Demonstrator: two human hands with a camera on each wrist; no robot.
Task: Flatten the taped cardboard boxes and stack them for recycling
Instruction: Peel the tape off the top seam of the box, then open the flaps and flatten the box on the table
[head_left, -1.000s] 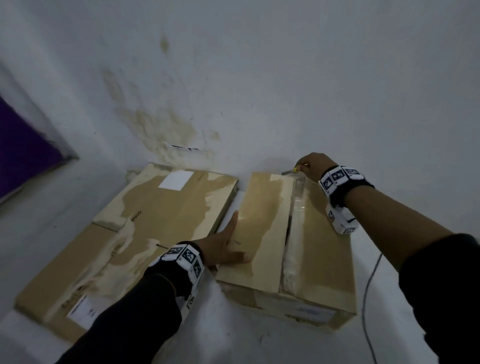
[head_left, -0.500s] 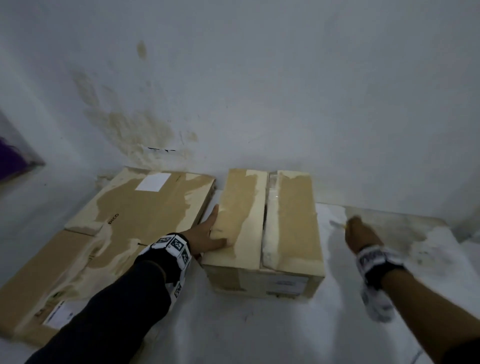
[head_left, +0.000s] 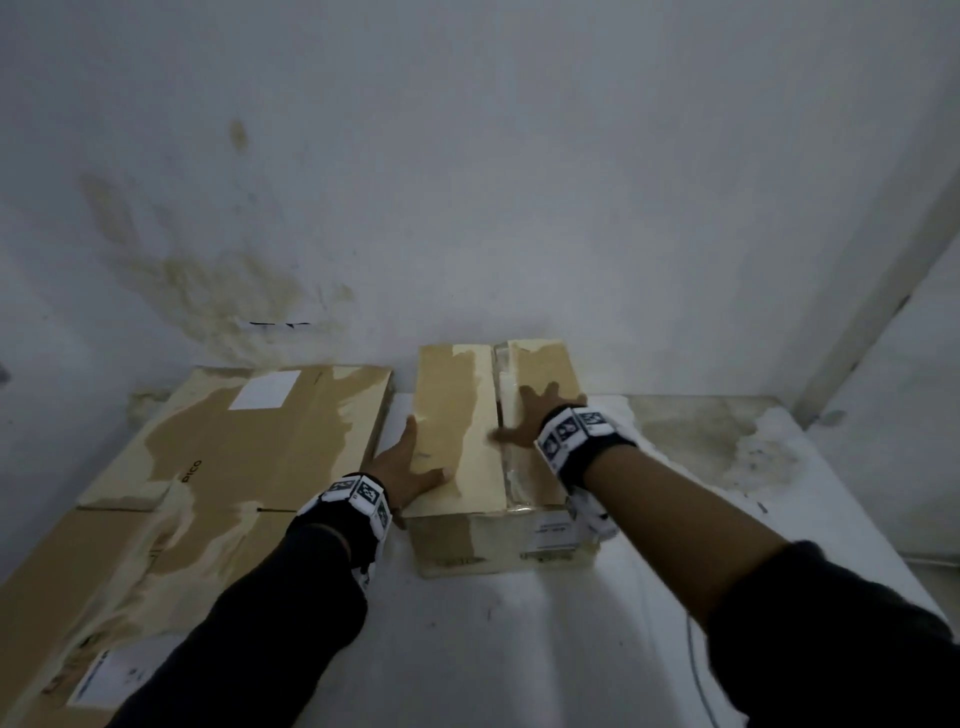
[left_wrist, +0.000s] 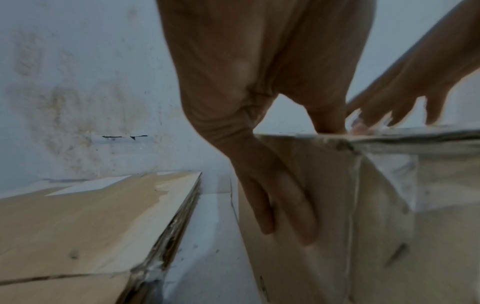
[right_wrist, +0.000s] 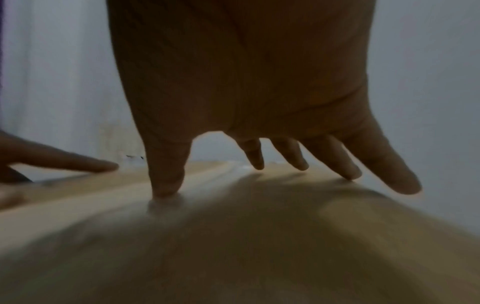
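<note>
A small brown cardboard box (head_left: 457, 415) stands upright on the white table, against the wall. Clear tape (head_left: 503, 400) runs along its top seam, which shows as a narrow gap between the two flaps. My left hand (head_left: 415, 462) braces the box's left edge. Its thumb lies on the top and its straight fingers (left_wrist: 280, 216) run down the side wall. My right hand (head_left: 535, 415) rests spread on the right flap, with fingertips (right_wrist: 350, 174) and thumb touching the cardboard and nothing held. A large flattened box (head_left: 234, 467) lies to the left.
The stained wall stands directly behind both boxes. White table surface (head_left: 519, 649) stretches in front and to the right, with a dirty patch (head_left: 701, 436) at the back right. A thin cable (head_left: 693, 675) hangs near the table's right front.
My right hand left the far end of the seam, swung out over the table at the right, and now lies spread on the box's right flap. The left hand has stayed at the left edge.
</note>
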